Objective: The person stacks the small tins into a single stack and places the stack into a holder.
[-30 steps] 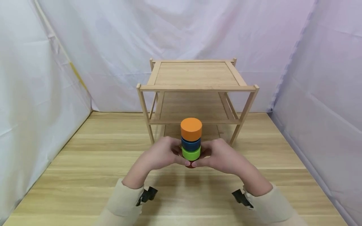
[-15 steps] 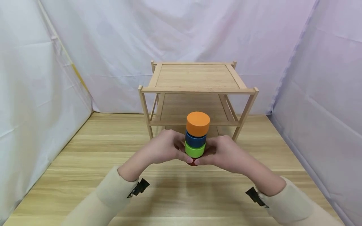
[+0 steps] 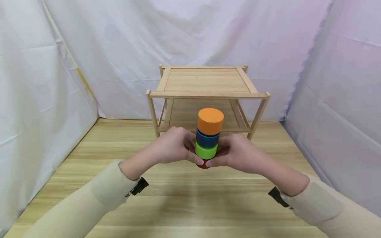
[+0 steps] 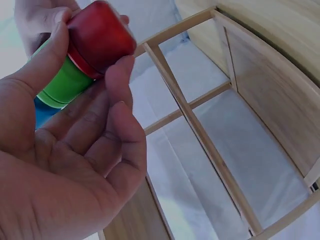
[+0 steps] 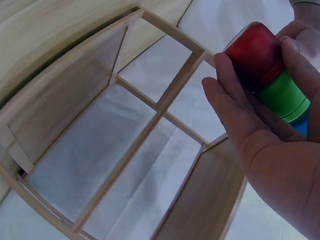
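Note:
Both hands hold an upright stack of round, cup-like pieces in front of me. From the top in the head view come an orange piece [image 3: 210, 122], a blue piece [image 3: 207, 138], a green piece [image 3: 206, 151] and a red piece [image 3: 204, 164]. My left hand [image 3: 176, 147] grips the stack's lower part from the left, thumb on the red piece. Opposite it, my right hand [image 3: 239, 152] grips from the right, and the two thumb tips nearly meet. The wrist views show the red piece's rounded end [image 4: 102, 37] between the fingers of both hands.
Behind the stack stands a light wooden shelf [image 3: 208, 79] with an upper board and a lower board [image 3: 196, 114]. It rests on a wood-grain table [image 3: 190, 205]. White cloth [image 3: 196, 33] hangs at the back and along both sides.
Both hands have lifted the stack and shifted it slightly right, so it overlaps more of the shelf's lower board. The grip stays the same.

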Motion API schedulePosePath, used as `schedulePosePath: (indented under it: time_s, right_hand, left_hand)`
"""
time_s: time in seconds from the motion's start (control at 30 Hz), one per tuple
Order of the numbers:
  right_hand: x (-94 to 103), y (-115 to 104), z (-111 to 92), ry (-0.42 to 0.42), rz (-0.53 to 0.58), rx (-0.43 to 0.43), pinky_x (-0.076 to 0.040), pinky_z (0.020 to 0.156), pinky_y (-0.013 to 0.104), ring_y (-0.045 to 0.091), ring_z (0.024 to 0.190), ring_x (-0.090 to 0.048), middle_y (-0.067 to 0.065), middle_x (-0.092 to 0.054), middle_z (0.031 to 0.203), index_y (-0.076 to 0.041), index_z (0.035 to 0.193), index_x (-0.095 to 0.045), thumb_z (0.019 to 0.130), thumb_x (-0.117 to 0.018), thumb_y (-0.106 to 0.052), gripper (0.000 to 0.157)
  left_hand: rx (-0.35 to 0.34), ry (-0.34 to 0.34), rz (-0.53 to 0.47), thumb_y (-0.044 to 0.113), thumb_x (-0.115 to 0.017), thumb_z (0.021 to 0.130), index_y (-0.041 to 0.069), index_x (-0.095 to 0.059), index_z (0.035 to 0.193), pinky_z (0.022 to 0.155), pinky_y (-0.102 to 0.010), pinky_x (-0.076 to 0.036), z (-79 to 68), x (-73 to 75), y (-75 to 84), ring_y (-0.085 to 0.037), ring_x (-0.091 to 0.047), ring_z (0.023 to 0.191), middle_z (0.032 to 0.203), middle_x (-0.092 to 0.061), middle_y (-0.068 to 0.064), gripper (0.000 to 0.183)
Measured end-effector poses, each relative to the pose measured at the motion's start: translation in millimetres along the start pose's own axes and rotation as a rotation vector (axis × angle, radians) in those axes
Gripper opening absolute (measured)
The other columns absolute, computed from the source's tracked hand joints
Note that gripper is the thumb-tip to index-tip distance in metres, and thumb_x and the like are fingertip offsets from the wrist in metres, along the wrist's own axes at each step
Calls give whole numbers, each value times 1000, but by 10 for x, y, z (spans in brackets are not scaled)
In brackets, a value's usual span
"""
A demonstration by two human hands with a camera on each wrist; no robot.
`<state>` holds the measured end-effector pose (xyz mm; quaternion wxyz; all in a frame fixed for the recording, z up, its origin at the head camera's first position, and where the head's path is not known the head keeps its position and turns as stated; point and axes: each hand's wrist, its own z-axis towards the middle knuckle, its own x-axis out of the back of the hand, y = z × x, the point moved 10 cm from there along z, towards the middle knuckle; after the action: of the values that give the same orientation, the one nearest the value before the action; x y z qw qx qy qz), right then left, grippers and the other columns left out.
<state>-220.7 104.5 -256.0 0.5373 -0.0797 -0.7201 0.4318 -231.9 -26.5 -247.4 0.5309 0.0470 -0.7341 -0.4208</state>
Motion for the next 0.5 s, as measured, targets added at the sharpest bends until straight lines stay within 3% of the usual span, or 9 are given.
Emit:
schedulePosePath:
  time_s: [0.2, 0.5]
  right_hand:
    - [200, -125, -7, 3, -44, -1, -64, 85, 37, 12, 93, -79, -2, -83, 102, -17, 114, -80, 86, -90, -34, 34]
    - [667, -400, 101, 4, -141, -67, -62, 93, 44, 16, 98, -77, -1, -82, 113, -19, 122, -78, 89, -88, -38, 39]
  left_hand:
    - [-26, 5, 17, 29, -95, 81, 16, -80, 114, 86, -30, -63, 52, 143, 126, -6, -77, 88, 99, -82, 8, 38]
    - [-7, 21, 48, 31, -95, 82, 17, -79, 117, 95, -36, -62, 189, 619, 419, -12, -78, 95, 105, -81, 5, 41]
